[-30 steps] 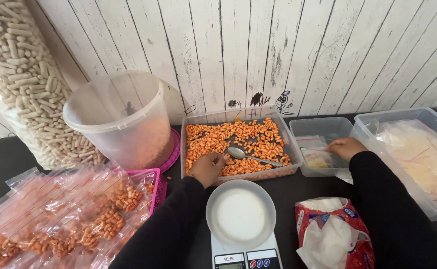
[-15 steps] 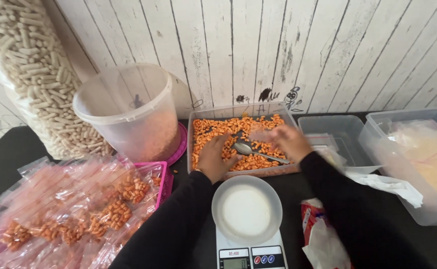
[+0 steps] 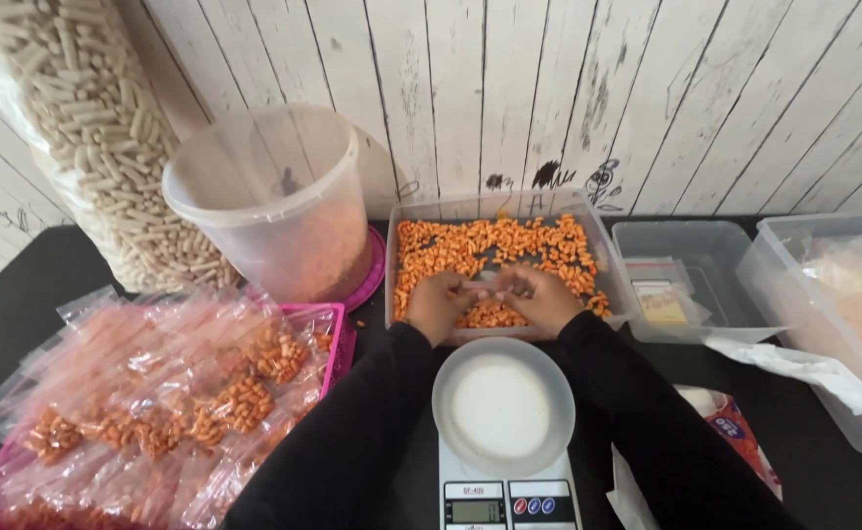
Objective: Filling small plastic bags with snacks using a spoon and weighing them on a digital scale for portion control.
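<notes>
Left hand: the left hand (image 3: pixel 438 304) is in the clear tray (image 3: pixel 401 211), on the orange snack pieces (image 3: pixel 470 245). Its fingers are curled in close. I cannot tell what it holds.
Right hand: the right hand (image 3: pixel 544 297) is in the same tray now, just beside the left hand. Its fingers are curled too. A small clear bag (image 3: pixel 488 285) seems to be pinched between the two hands, but it is too blurry to be sure.
What changed: a second ago the right hand was over in the small clear box (image 3: pixel 706 245) on the right. Half a second ago it was moving across. Now both hands meet in the middle of the tray. The spoon that lay on the snacks is hidden now.
Snacks: they lie in the tray at the back of the black bench (image 3: pixel 824 486), by the white wood wall (image 3: pixel 647 88).
Scale: a white kitchen scale (image 3: pixel 505 496) with a round white bowl (image 3: pixel 503 405) sits right in front of the tray, between the black sleeves.
Left side: a pink tray (image 3: pixel 328 319) holds many little filled bags (image 3: pixel 156 412). Behind it stands a clear bucket (image 3: pixel 269 196) and a big sack of pale snack sticks (image 3: pixel 87 128).
Right side: a big clear box (image 3: pixel 834 324) holds more clear bags.
</notes>
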